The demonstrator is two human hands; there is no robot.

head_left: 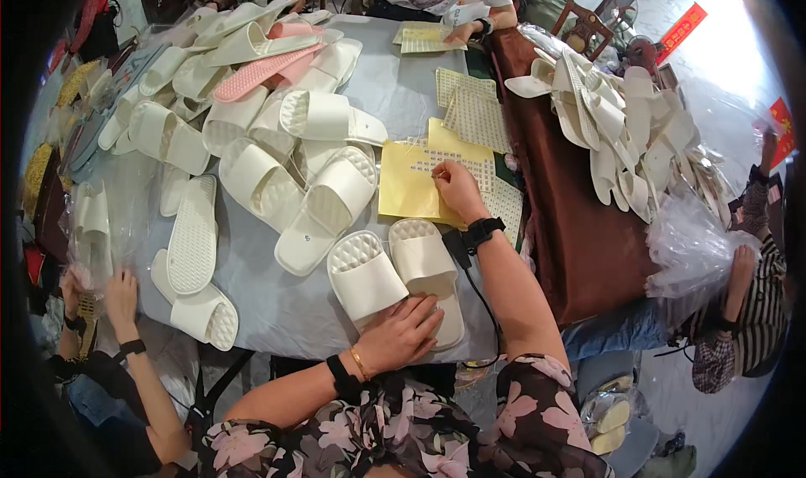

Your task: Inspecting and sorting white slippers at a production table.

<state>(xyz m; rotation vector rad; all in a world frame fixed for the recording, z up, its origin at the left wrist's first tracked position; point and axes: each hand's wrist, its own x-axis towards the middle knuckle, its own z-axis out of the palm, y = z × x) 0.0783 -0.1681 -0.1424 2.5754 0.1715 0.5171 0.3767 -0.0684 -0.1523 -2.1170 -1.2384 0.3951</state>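
Observation:
Before me on the table lie two white slide slippers, one on the left [367, 268] and one on the right [421, 251], with quilted insoles. My left hand [401, 331] lies across their heel ends, its fingers stretched out and its thumb hidden. Farther off, my right hand [457, 190] touches a yellow sheet of small printed stickers [407, 180]. Its thumb and forefinger are pinched together at the printed rows; whatever is between the tips is too small to make out.
White slippers [252, 176] pile up on the left, with a pink slipper [264, 73] among them. More sticker sheets [477, 115] lie beyond my right hand. White slippers [625, 134] cover a brown surface [579, 251] at right. Co-workers' hands show at left, far side and right, near a clear plastic bag [693, 247].

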